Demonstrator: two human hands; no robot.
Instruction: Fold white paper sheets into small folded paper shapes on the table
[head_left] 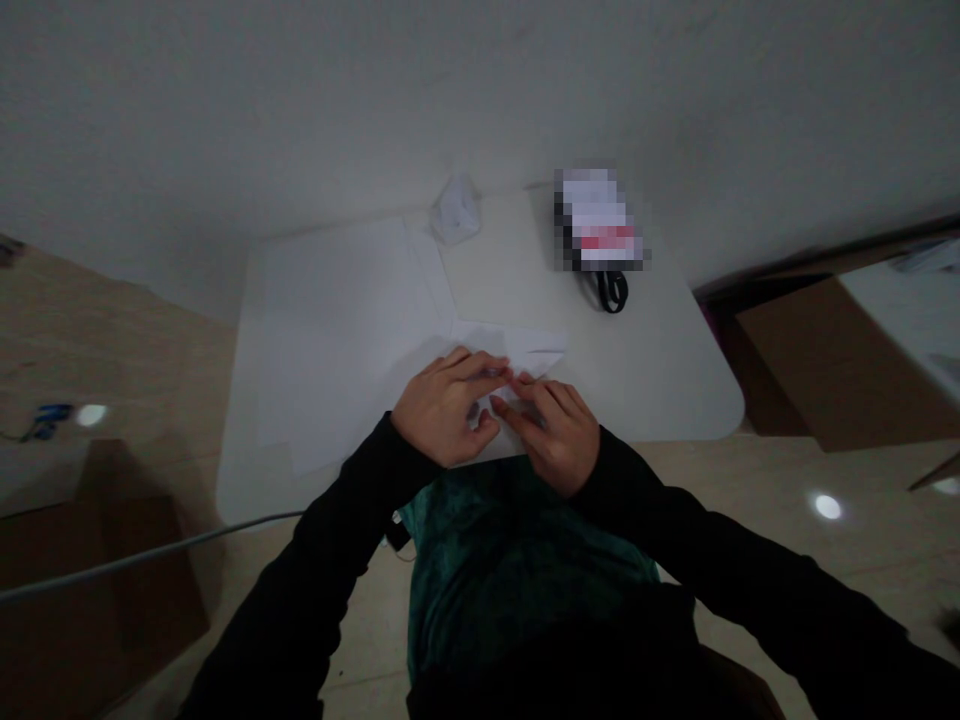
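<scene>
A folded sheet of white paper (pixel 517 347) lies at the near edge of the white table (pixel 660 340), its pointed end aimed to the right. My left hand (pixel 442 408) presses and pinches the fold from the left, and my right hand (pixel 547 432) pinches it from the right. The fingertips of both hands meet over the paper and hide its middle. Larger flat white sheets (pixel 337 330) lie under and beyond my left hand.
A crumpled paper piece (pixel 455 210) sits at the table's far edge against the wall. Beyond it stands a pixelated, unreadable object (pixel 596 220) with a black strap (pixel 611 292). Cardboard boxes (pixel 825 360) stand on the floor to the right, and a grey cable (pixel 150 552) runs in from the left.
</scene>
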